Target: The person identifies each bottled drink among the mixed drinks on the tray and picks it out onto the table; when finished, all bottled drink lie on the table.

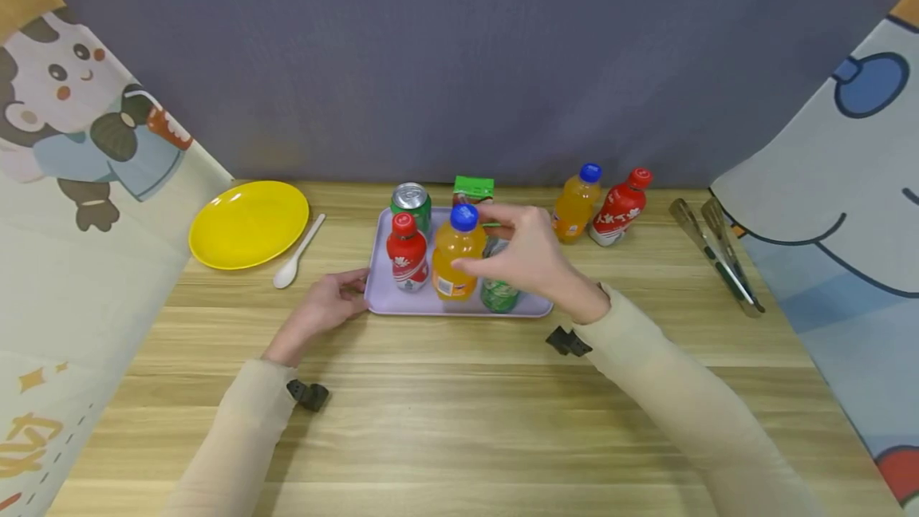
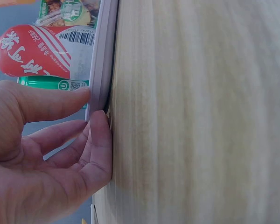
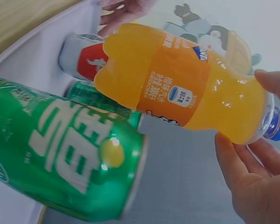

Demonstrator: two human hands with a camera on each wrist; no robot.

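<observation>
My right hand (image 1: 534,254) pinches an orange soda bottle (image 1: 459,250) near its blue cap, with thumb and fingers on either side of the neck in the right wrist view. The bottle is over the light purple tray (image 1: 527,307), and its base looks raised. At the tray's left end my left hand (image 1: 329,305) grips the rim, thumb on top and fingers at the outer side. On the tray stand a red bottle (image 1: 407,250), a green can (image 1: 411,202) behind it and another green can (image 3: 70,149), partly hidden by the right hand in the head view.
A green drink carton (image 1: 474,188) is at the tray's back. Right of the tray stand another orange soda bottle (image 1: 577,204) and red bottle (image 1: 621,207), then metal tongs (image 1: 725,262). A yellow plate (image 1: 249,223) and white spoon (image 1: 298,252) lie to the left.
</observation>
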